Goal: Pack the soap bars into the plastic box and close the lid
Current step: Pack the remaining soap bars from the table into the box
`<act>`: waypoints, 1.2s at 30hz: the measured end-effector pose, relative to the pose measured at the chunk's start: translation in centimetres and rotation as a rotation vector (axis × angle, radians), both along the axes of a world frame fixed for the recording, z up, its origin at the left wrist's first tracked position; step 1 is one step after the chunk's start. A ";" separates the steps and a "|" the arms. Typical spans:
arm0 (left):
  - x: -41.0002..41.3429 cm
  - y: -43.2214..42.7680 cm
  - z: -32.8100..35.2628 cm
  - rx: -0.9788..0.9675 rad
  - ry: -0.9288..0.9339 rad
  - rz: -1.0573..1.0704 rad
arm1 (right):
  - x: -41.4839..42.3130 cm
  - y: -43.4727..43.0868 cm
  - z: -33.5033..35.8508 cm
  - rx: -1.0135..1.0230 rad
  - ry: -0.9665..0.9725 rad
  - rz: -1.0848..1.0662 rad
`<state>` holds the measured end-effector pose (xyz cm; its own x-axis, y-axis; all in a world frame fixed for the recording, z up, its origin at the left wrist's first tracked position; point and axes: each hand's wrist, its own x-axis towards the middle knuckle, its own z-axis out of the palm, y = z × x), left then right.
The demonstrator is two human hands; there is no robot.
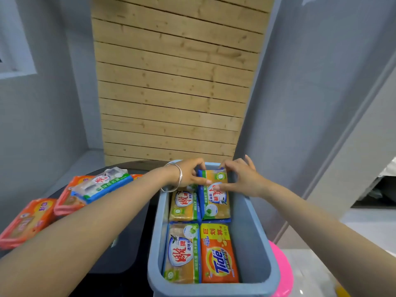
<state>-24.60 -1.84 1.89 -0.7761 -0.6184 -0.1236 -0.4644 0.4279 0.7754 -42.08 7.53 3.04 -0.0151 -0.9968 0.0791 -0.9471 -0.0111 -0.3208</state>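
1. Fingers (198, 166) of the left hand (188, 174) and right hand (240, 179) pinch the far end of one soap bar (215, 196), its long axis running away from the person.
2. It sits tilted in the plastic box's (255, 243) far-right corner, above three flat bars.
3. The right wall is close; room lies downward.
4. More bars (27, 221) wait on the counter (137, 221), left-hand side.

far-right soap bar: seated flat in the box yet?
Not yet. The yellow-and-blue wrapped soap bar sits tilted in the grey-blue plastic box, far end raised, held by left hand and right hand.
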 end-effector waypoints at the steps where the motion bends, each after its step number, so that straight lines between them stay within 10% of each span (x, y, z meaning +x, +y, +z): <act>1: 0.0 -0.1 0.2 0.024 0.002 -0.009 | -0.1 0.0 0.0 0.007 0.001 0.002; 12: -1.0 -0.4 -0.1 -0.024 -0.113 -0.023 | 0.1 -0.3 0.0 -0.031 0.210 -0.025; 22: -0.7 1.0 0.0 -0.522 -0.535 -0.110 | 0.5 -1.6 0.3 0.361 0.348 -0.092; 29: 1.5 4.0 -0.1 -0.632 -0.653 -0.196 | 1.9 0.5 0.2 0.072 0.335 0.070; 36: 1.1 5.1 0.0 -0.779 -0.886 -0.242 | 3.7 2.9 -1.2 0.276 0.530 0.203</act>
